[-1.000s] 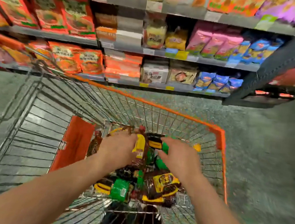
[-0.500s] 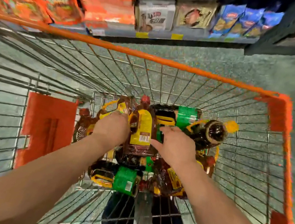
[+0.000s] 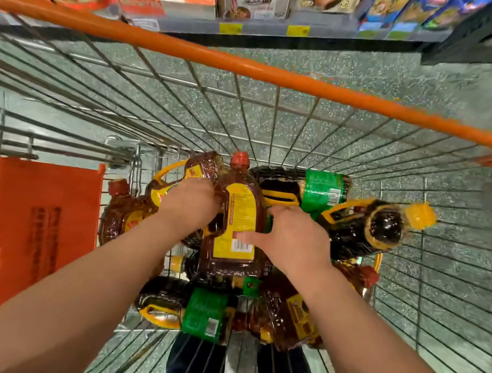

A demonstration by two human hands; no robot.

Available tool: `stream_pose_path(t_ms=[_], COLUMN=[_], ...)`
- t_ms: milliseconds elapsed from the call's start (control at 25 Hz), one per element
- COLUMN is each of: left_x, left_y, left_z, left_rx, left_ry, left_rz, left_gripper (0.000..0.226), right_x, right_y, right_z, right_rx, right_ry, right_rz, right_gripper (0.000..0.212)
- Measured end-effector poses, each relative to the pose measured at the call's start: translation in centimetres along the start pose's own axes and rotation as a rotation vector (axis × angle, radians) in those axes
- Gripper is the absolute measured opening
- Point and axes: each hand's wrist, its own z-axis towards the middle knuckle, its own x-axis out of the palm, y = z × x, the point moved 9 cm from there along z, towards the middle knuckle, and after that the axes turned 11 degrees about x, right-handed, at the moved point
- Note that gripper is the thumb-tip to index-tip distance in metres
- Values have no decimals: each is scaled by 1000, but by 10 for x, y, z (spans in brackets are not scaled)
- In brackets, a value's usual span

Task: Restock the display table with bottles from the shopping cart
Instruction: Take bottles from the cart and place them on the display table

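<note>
Bottles [image 3: 261, 250] are piled on their sides in the bottom of the cart [image 3: 282, 82], dark liquid showing behind yellow and green labels, and both hands are sunk among them. The red-capped bottle [image 3: 239, 216] lies on top of the heap, cap pointing away from the person, and is caught between the two hands, which suggests it is the one chosen because nothing rests on it.

The left hand [image 3: 188, 207] is curled over the bottle's left shoulder, its fingers hidden beyond the knuckles, so the exact hold cannot be told; a grip on the neck side is likely. The right hand [image 3: 291, 238] is laid against the bottle's right flank, thumb stretched across the label near the barcode and the other fingers bent round the far side, so the body is held from slipping.

Just beyond the right fingers a yellow-capped bottle [image 3: 382, 228] lies crosswise; beneath both wrists a green-labelled bottle [image 3: 204, 314] lies flat. A two-handed hold seems fitting for a heavy, smooth container. No worktop is in view; only shelves [image 3: 257, 32] of packaged goods are seen past the cart.
</note>
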Motion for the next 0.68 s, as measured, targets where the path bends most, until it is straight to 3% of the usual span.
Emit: stream_pose_path(t_ms=[120, 320, 520, 680], left_x=[-18, -43, -51, -50], left_y=[-16, -43, -58, -63], left_z=[-18, -56, -80, -86], left_rx=[52, 3, -20, 69], left_ry=[34, 30, -33, -29], left_rz=[34, -18, 66, 76], left_gripper=[29, 47, 36, 45], right_x=[-10, -38, -2, 9], right_y=[2, 17, 40, 37], right_z=[-11, -48, -64, -64], right_rx=[-14, -58, -21, 79], right_ry=[34, -80, 188, 190], right_rz=[-61, 19, 269, 512], right_gripper=[74, 49, 35, 37])
